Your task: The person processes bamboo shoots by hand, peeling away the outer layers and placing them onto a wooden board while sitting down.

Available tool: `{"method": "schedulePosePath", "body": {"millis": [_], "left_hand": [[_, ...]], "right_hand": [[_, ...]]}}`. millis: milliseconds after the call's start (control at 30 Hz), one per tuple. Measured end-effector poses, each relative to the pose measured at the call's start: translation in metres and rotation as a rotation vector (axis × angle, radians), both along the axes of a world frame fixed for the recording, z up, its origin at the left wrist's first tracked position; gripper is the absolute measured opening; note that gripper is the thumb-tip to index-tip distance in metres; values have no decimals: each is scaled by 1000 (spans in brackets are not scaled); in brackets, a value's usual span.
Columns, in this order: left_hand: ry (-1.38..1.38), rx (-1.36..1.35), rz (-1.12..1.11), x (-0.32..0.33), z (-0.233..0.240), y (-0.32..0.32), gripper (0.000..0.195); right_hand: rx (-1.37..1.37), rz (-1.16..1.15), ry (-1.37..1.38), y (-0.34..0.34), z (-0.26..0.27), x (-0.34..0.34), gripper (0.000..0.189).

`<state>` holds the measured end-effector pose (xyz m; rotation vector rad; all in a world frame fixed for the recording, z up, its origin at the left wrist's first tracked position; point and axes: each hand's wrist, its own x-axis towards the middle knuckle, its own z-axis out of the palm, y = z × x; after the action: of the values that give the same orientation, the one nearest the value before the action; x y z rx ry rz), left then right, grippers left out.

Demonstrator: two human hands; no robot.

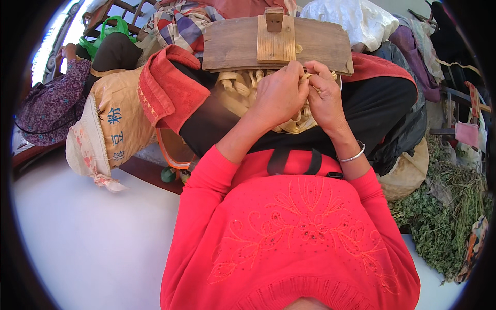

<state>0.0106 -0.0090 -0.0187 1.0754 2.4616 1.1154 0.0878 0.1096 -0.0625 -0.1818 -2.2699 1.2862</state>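
My left hand (pixel 279 93) and my right hand (pixel 324 95) meet just below the near edge of a wooden board (pixel 232 42). Pinched between the fingers of both is a pale yellow plant-fibre strand (pixel 305 76), possibly corn husk. Most of that strand is hidden behind my fingers. In my lap, under my hands, lies a twisted and knotted bundle of the same fibre (pixel 238 87). A lighter wooden plank (pixel 276 46) with a small upright wooden block (pixel 274 19) is set on the board. My right wrist wears a silver-coloured bangle.
A red towel (pixel 172 93) lies over my left knee. A tan sack (pixel 126 104) bearing writing and a pale hat (pixel 89 135) stand to the left, near another seated person (pixel 58 97). White plastic sacking (pixel 348 23) is behind the board. Cut green plants (pixel 441 217) are heaped at right.
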Motion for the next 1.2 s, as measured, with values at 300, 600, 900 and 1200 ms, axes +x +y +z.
{"method": "schedulePosePath", "body": {"millis": [300,600,900,1200], "left_hand": [[-1162,492,77,3,-33,-28,16],[-59,212,-40,-13,-13,-59,8],[-467,350,-108,-39,-13,-32,9],[-591,93,-256,-37,-3,-57,13]], "right_hand": [[-718,-77,231,-6,10,-6,5],[-368,82,-119,30,45,-8,37],[-271,395,-612,33,76,-25,22],[375,532,-439,46,63,-1,16]]}}
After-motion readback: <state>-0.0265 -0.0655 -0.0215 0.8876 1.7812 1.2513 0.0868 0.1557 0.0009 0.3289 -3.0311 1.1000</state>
